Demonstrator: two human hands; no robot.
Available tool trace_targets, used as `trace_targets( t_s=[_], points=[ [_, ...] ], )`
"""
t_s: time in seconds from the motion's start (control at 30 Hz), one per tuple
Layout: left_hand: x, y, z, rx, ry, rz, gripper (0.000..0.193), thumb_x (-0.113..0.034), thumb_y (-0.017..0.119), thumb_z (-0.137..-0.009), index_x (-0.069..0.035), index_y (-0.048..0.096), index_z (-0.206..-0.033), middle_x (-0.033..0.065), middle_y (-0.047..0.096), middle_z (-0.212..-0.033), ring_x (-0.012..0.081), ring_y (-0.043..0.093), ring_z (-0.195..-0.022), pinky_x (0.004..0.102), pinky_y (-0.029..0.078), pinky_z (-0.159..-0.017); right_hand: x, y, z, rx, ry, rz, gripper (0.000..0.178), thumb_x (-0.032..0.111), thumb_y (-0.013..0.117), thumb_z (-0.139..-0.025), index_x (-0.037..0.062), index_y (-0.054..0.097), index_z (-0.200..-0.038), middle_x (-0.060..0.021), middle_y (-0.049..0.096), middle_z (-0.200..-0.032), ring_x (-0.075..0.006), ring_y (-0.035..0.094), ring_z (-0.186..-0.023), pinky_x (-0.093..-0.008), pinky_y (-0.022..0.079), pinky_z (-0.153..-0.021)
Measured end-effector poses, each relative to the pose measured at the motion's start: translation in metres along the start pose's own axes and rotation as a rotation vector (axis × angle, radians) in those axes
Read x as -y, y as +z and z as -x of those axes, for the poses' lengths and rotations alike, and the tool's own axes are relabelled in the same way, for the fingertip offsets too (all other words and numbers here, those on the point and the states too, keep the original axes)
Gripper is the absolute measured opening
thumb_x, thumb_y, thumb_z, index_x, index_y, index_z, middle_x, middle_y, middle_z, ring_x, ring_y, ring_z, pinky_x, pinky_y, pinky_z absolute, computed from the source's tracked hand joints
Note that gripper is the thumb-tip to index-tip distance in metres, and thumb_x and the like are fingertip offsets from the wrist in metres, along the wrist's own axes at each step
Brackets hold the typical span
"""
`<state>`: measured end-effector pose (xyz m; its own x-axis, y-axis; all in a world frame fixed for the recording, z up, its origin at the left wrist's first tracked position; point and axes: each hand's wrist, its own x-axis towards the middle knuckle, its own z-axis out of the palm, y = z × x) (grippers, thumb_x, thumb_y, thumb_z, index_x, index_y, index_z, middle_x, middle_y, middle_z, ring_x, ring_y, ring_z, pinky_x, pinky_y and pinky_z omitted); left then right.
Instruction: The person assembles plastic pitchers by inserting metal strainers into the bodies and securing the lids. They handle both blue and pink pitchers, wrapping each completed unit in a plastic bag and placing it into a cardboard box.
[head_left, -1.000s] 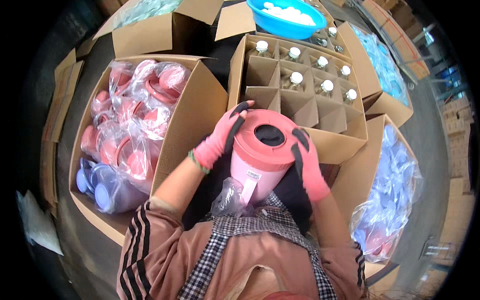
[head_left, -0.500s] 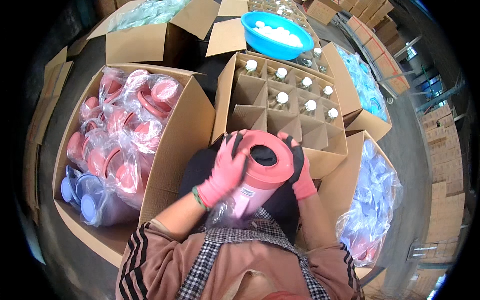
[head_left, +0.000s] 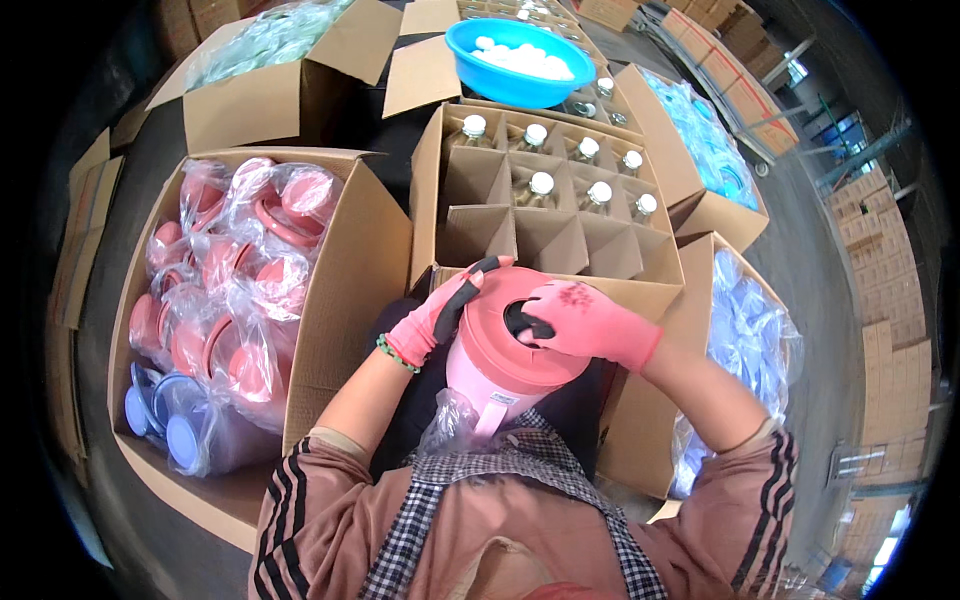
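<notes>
A pink pitcher (head_left: 478, 378) stands in my lap, its handle toward me and clear plastic wrap (head_left: 447, 425) gathered beside it. Its darker pink lid (head_left: 487, 338) has a round, dark opening. My left hand (head_left: 447, 312), in a pink glove with dark fingertips, holds the lid's left edge, fingers curved over the rim. My right hand (head_left: 580, 322), gloved alike, is over the opening with its fingers bent together inside the hole. Whatever those fingertips pinch is hidden.
Left is a carton (head_left: 350, 300) of wrapped pink and purple pitchers. Ahead stands a divided carton (head_left: 560, 262) holding several white-capped glass bottles, with a blue basin (head_left: 520, 92) of white caps behind. To the right are cartons of wrapped purple (head_left: 735, 350) and blue (head_left: 705, 140) items.
My right hand has left the lid's right edge and moved left onto the central opening, fingers now bent into it. My left hand stays at the left rim. The view has shifted slightly.
</notes>
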<state>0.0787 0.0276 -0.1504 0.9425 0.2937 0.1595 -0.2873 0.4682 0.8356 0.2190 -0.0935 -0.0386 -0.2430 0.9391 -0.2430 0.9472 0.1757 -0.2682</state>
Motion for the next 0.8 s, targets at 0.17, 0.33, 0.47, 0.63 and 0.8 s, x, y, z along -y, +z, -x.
trace_targets(
  t_s=[0.17,0.33,0.47,0.63,0.8],
  points=[
    [0.007,-0.009,-0.001,0.001,-0.067,0.144,0.057,-0.037,0.044,-0.085,0.0,0.03,-0.127,0.0133,0.039,-0.125,0.0214,0.039,-0.114,0.0328,0.03,-0.098,0.004,0.024,-0.023,0.068,0.083,0.065,0.017,0.016,0.049,-0.072,0.0053,0.062,-0.075,-0.0123,0.061,-0.078,-0.0263,0.059,-0.076,-0.0352,0.046,-0.068],
    [0.013,-0.023,0.001,-0.091,-0.057,0.229,0.053,-0.035,0.043,-0.087,0.0,0.032,-0.125,0.0139,0.041,-0.122,0.0224,0.041,-0.112,0.0339,0.032,-0.097,0.007,0.022,-0.045,0.101,0.13,0.175,0.019,0.014,0.048,-0.071,0.0033,0.064,-0.073,-0.014,0.062,-0.076,-0.0269,0.061,-0.072,-0.0352,0.048,-0.064],
    [0.014,-0.023,-0.003,-0.1,-0.076,0.211,0.051,-0.035,0.04,-0.088,0.001,0.034,-0.124,0.0145,0.042,-0.121,0.0228,0.042,-0.111,0.0338,0.032,-0.097,0.002,0.021,-0.046,0.11,0.184,0.107,0.02,0.014,0.048,-0.072,0.0047,0.065,-0.078,-0.0155,0.062,-0.082,-0.0287,0.06,-0.077,-0.0345,0.047,-0.071],
    [0.025,-0.035,-0.009,-0.009,-0.077,0.316,0.047,-0.031,0.024,-0.093,0.001,0.028,-0.127,0.0167,0.036,-0.127,0.0249,0.035,-0.118,0.0352,0.026,-0.1,-0.052,0.083,-0.086,-0.276,-0.154,-0.122,0.041,0.021,0.055,-0.066,0.015,0.059,-0.106,-0.0105,0.059,-0.102,-0.027,0.058,-0.09,-0.0332,0.045,-0.077],
    [0.021,-0.039,0.009,-0.2,-0.096,0.273,0.056,-0.041,0.029,-0.09,0.002,0.033,-0.125,0.0142,0.038,-0.127,0.0245,0.036,-0.117,0.0367,0.028,-0.099,-0.026,0.038,-0.043,-0.173,-0.027,0.015,0.02,0.019,0.05,-0.07,0.0026,0.062,-0.069,-0.0157,0.06,-0.07,-0.0311,0.057,-0.065,-0.0361,0.045,-0.062]
  ],
)
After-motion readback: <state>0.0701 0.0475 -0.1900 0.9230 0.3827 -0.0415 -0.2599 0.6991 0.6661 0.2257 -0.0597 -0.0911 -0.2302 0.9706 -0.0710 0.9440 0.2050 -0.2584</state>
